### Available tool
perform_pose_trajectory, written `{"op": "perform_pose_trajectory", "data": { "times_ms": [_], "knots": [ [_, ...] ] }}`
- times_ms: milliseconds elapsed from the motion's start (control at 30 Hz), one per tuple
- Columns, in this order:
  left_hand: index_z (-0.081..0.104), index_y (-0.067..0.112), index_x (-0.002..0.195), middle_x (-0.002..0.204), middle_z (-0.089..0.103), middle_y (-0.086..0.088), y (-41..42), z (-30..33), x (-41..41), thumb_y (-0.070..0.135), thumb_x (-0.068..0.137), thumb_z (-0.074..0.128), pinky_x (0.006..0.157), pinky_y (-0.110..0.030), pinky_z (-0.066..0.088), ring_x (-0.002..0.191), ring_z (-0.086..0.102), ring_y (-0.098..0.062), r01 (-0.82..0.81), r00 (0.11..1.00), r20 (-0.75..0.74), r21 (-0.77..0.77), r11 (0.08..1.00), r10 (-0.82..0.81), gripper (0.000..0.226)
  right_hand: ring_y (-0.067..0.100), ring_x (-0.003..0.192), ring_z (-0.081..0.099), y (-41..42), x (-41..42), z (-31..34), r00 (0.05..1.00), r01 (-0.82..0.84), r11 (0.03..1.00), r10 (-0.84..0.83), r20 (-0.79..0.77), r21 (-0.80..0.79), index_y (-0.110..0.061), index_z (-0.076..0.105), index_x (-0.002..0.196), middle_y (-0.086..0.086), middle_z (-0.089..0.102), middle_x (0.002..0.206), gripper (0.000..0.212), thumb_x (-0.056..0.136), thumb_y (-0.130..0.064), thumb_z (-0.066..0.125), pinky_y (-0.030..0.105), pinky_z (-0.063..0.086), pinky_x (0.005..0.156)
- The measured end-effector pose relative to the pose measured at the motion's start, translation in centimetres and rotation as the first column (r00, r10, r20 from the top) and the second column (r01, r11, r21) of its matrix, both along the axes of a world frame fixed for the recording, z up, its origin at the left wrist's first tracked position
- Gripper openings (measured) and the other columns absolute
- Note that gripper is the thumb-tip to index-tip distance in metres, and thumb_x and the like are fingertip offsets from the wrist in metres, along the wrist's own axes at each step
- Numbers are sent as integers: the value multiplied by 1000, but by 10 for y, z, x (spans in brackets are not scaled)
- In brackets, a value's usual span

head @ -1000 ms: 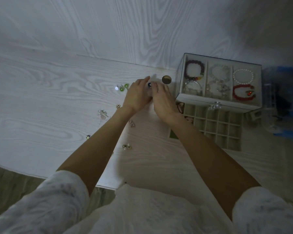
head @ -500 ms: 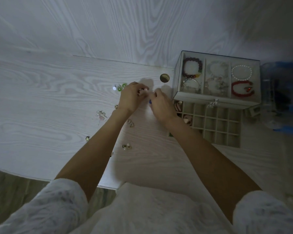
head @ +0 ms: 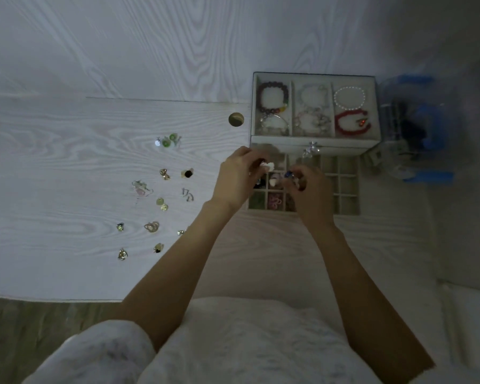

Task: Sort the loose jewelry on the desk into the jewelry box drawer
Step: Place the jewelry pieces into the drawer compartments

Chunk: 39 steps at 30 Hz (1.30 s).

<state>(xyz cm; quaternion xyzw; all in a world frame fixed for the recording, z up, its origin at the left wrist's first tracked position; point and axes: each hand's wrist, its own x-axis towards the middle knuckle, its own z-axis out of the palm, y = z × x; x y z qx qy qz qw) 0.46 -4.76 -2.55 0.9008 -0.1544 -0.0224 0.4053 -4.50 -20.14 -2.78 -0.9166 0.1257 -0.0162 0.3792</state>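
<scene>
The jewelry box (head: 313, 144) stands at the back right of the desk, bracelets showing through its glass top. Its gridded drawer (head: 344, 187) is pulled out toward me, with small pieces in the left compartments. My left hand (head: 236, 178) hovers over the drawer's left side and pinches a small white piece (head: 268, 165). Just to the right, my right hand (head: 311, 189) pinches a small blue piece (head: 288, 174) above the drawer. Several loose earrings and rings (head: 161, 203) lie scattered on the desk to the left.
A green pair of earrings (head: 169, 141) lies farther back on the desk. A round cable hole (head: 236, 119) sits left of the box. A clear container with blue parts (head: 416, 128) stands right of the box. The desk's front edge (head: 53, 299) runs at lower left.
Both hands moved right from the desk surface to above the open drawer, each carrying a small piece. The view shifted, showing more loose jewelry on the left.
</scene>
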Motion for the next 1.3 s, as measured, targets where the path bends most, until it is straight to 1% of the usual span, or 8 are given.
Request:
{"op": "perform_pose_trajectory", "data": {
  "times_ms": [233,400,633,800,933,1067,1200,1300],
  "knots": [
    [64,14,96,91,69,-4,-41,-10,9,15,80,68,64,-35,52,78,65,-21,-69,996,51,53,996,66,17,17,77,55,-13,3,1,997,37,999,-38,66,9,-13,64,94,7,60,91,13,82,-14,67,27,44,67],
    [64,15,102,95,69,-6,-40,-17,6,13,80,67,67,-32,49,82,63,-24,-100,994,66,116,988,92,23,21,85,57,-10,12,0,997,8,1000,-7,81,-13,-7,63,99,13,60,100,17,84,-12,65,19,37,71],
    [65,7,103,96,68,-11,-27,-22,4,10,77,68,73,-31,42,85,56,-32,-57,988,156,282,958,13,26,30,97,58,8,26,-3,994,-59,991,70,86,-118,-2,59,110,18,58,111,23,88,-8,57,35,48,79],
    [68,11,95,89,70,-4,-20,-22,4,14,71,72,67,-36,47,82,54,-29,-66,973,228,412,909,-32,25,36,84,61,18,32,-13,986,-102,952,135,97,-290,-1,58,111,20,58,109,30,82,5,57,43,55,62],
    [70,13,87,88,72,-1,-14,-24,2,13,68,73,66,-34,45,81,56,-29,-45,964,256,440,897,-78,20,33,108,56,16,24,-18,977,-176,957,198,79,-231,-3,50,127,18,53,124,46,82,9,52,43,52,87],
    [72,18,87,88,73,2,-14,-24,-1,14,71,66,64,-32,44,80,58,-28,-50,946,309,431,901,-96,18,33,112,56,13,15,-24,962,-215,933,254,104,-288,1,55,122,17,59,122,42,80,8,57,42,48,96],
    [72,19,83,83,73,5,-15,-24,-2,15,74,60,63,-31,44,79,58,-27,-52,939,329,434,900,-104,16,31,105,56,17,17,-25,962,-173,868,250,107,-466,-6,62,111,7,66,112,32,80,-4,58,39,48,86],
    [72,17,84,82,73,2,-15,-23,-2,15,73,61,64,-33,44,80,58,-28,-43,951,296,426,904,-94,15,31,91,59,20,24,-24,973,-131,902,196,120,-412,-7,65,100,10,68,99,21,80,-3,61,35,50,75]
  ]
}}
